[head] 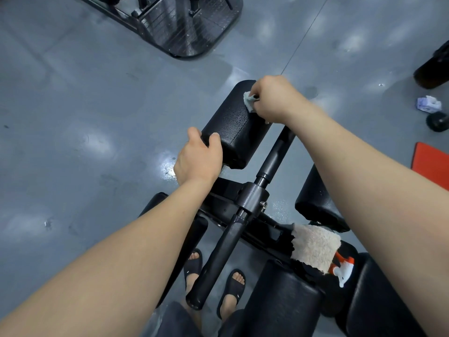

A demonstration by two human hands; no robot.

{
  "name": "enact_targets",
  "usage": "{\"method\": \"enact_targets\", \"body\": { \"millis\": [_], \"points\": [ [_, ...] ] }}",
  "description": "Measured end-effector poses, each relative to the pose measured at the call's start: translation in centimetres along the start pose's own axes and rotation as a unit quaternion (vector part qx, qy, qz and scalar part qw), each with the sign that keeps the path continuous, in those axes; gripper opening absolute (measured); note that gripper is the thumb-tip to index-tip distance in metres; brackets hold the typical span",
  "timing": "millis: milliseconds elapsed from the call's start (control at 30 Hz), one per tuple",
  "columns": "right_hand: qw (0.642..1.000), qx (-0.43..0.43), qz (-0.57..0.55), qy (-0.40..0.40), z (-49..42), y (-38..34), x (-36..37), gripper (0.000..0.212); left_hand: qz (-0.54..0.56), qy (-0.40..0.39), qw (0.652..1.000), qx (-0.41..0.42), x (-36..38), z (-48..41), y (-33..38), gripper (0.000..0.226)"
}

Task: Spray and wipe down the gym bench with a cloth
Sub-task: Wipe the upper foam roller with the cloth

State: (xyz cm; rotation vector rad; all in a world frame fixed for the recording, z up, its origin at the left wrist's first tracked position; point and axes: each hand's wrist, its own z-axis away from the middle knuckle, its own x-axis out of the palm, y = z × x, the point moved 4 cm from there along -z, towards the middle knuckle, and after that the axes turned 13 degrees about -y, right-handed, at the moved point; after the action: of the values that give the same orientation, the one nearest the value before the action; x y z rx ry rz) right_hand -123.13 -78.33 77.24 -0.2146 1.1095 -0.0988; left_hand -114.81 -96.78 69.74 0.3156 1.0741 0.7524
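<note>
The right hand [274, 100] pinches a small cloth [249, 102] and presses it on the roller pad [240, 144], whose beaded spray [230, 121] lies between the two hands. The left hand [198, 158] grips the pad's near end, likely to stop it turning under the wipe
</note>
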Motion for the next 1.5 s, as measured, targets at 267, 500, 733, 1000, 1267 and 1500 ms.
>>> {"method": "enact_targets", "body": {
  "millis": [267,500,733,1000,1267,1500],
  "points": [
    [0.996,-0.085,0.000,-0.039,2.0,-2.8,2.3,0.024,0.014,-0.007,1.000,-0.005,-0.1,0.2,0.0,0.033],
    [0.989,-0.138,0.004,-0.052,2.7,-3.2,3.4,0.030,0.016,-0.002,1.000,-0.003,-0.2,0.1,0.0,0.030],
    [0.982,-0.173,-0.003,-0.072,3.6,-4.5,4.2,0.030,0.011,0.003,1.000,-0.008,-0.2,-0.2,-0.2,0.020],
    [0.995,-0.094,-0.018,-0.020,2.9,-2.7,3.5,0.018,0.011,-0.004,1.000,-0.006,-0.4,-0.1,-0.3,0.017],
    [0.987,-0.150,-0.026,-0.050,4.1,-4.9,4.2,0.016,0.014,0.002,1.000,-0.004,-0.5,0.0,-0.3,0.017],
    [0.984,-0.176,-0.006,-0.033,3.6,-5.5,5.3,0.022,0.014,0.018,1.000,-0.002,-0.7,0.2,-0.4,0.028]
  ]
}}
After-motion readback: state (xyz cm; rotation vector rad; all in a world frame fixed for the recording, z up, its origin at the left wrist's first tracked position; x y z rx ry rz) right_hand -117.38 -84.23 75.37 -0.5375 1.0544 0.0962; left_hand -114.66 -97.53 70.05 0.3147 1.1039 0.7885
